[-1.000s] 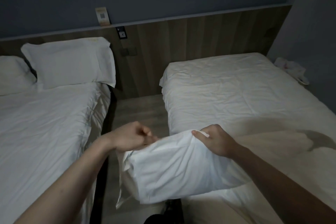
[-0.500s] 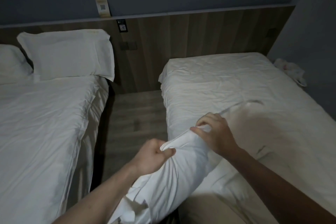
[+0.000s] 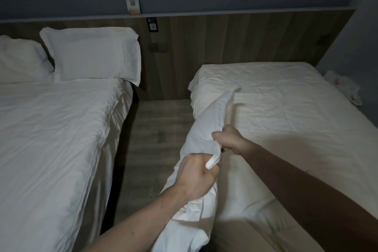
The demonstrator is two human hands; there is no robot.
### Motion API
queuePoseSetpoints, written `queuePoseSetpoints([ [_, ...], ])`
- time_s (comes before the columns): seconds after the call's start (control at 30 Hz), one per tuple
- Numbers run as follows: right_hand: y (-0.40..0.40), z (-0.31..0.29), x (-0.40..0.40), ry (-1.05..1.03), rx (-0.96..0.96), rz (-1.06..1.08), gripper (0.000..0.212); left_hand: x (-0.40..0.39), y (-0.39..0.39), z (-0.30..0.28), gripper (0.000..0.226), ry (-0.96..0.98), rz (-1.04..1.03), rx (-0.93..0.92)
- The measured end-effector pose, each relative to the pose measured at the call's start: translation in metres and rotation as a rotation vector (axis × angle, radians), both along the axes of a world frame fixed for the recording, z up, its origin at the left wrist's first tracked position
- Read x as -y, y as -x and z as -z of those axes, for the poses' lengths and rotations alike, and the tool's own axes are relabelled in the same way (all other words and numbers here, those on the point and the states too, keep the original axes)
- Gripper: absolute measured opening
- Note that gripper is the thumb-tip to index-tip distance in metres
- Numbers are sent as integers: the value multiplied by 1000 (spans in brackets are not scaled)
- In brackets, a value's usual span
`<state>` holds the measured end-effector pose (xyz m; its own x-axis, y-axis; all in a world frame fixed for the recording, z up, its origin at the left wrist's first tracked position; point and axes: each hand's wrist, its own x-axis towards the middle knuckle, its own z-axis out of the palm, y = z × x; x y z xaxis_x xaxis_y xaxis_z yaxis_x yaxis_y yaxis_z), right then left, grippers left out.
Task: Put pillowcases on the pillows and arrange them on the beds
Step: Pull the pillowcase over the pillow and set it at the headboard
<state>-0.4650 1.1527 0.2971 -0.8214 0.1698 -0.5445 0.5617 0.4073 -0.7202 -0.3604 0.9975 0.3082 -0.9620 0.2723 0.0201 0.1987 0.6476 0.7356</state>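
A hotel twin room: two single beds, the left bed [image 3: 51, 139] and the right bed [image 3: 286, 118], made up in plain white linen, share one long wooden headboard panel [image 3: 225, 39] carrying wall switches [image 3: 157, 47], with a small printed card [image 3: 133, 4] on its ledge.

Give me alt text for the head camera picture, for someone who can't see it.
Two bare hands, left hand and right hand, grip a white pillow in its pillowcase over the edge of the right bed, which has no pillow at its head. The left bed has two cased pillows against the wooden headboard.
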Motion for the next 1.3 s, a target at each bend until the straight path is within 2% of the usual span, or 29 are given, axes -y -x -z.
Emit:
queuePoseSetpoints([
  [0.07,12,-4,13,-69,-116,-31,29,2,6,0,36,-11,-43,-24],
  [0.13,25,-6,25,-75,-209,-42,27,1,13,0,42,-30,-75,-38],
  [0.3,66,-12,38,98,-304,69,26,2,45,2,52,-126,-143,-4],
  [0.43,106,-14,48,44,-404,31,4,26,80,1,51,-51,79,131],
  [0.53,131,-16,67,-4,-476,-38,17,63,107,-3,32,-144,277,278],
  [0.6,144,-21,81,-46,-510,-72,24,95,123,-1,19,-242,306,288],
  [0.67,156,-24,89,-41,-519,-39,31,134,145,-1,13,-285,205,237],
  [0.73,168,-28,91,-54,-548,-9,26,176,175,-5,13,-297,52,124],
  [0.8,179,-35,91,-106,-574,-25,17,215,212,-13,23,-276,-76,-1],
  [0.83,183,-39,92,-120,-587,-35,20,230,232,-19,29,-253,-114,-61],
  [1.0,193,-52,98,-183,-714,-143,35,268,323,-68,54,-85,-176,-430],
  [1.07,197,-50,98,-218,-741,-190,34,273,350,-82,68,19,-170,-467],
  [1.13,201,-44,94,-219,-726,-212,26,279,375,-82,71,192,-125,-319],
  [1.17,204,-41,91,-221,-713,-228,24,281,386,-79,64,268,-61,-164],
  [1.23,212,-33,81,-232,-692,-258,23,283,400,-66,44,321,135,221],
  [1.3,225,-25,66,-223,-657,-240,21,281,409,-44,53,331,321,435],
])
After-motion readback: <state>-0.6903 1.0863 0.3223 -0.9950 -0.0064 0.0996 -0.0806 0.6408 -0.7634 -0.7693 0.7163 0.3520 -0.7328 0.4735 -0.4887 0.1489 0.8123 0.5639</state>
